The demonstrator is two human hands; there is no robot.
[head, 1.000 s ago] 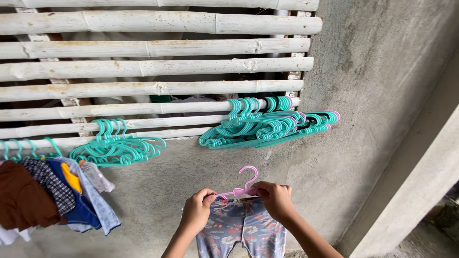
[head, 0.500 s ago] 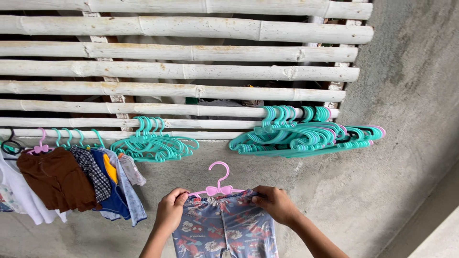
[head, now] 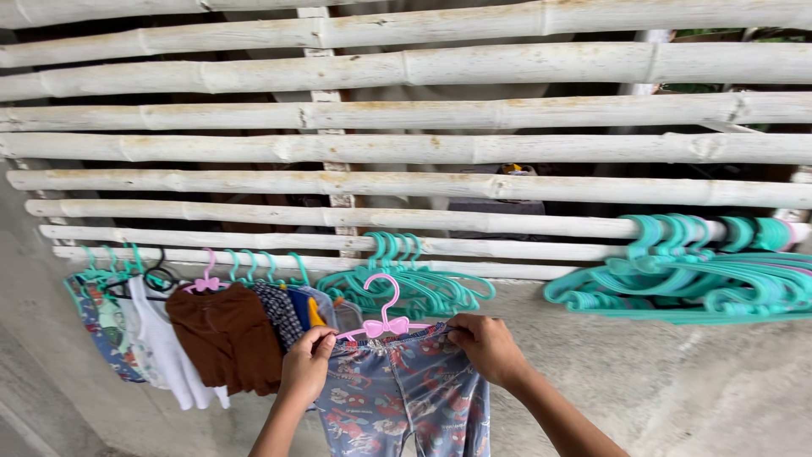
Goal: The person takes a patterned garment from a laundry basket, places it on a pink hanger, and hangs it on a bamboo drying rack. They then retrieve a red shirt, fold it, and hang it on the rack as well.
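- The left hand [head: 306, 366] pinches the left end of the waistband of the blue floral cotton leggings [head: 404, 398], fingers closed on the cloth where it meets the hanger's arm.
- The right hand [head: 486, 347] grips the waistband's right end the same way, fingers curled shut over the fabric.
- The small pink plastic hanger with a bow at its neck [head: 385, 317] sits inside that waistband, its hook upright and free, just below the whitewashed bamboo-pole rack [head: 474, 149].
- Left of the leggings, under the rack's lowest poles, hangs a row of small garments [head: 182, 334], a brown one among them; a bunch of empty teal plastic hangers [head: 414, 288] hangs right behind the pink hook, and a bigger teal bunch [head: 694, 275] hangs further right on the rack.
- Judged from this, the garment is seated on the hanger and being held up towards the rack; what remains calls for lifting the hook over a low pole, in the gap between the clothes and the teal bunch.
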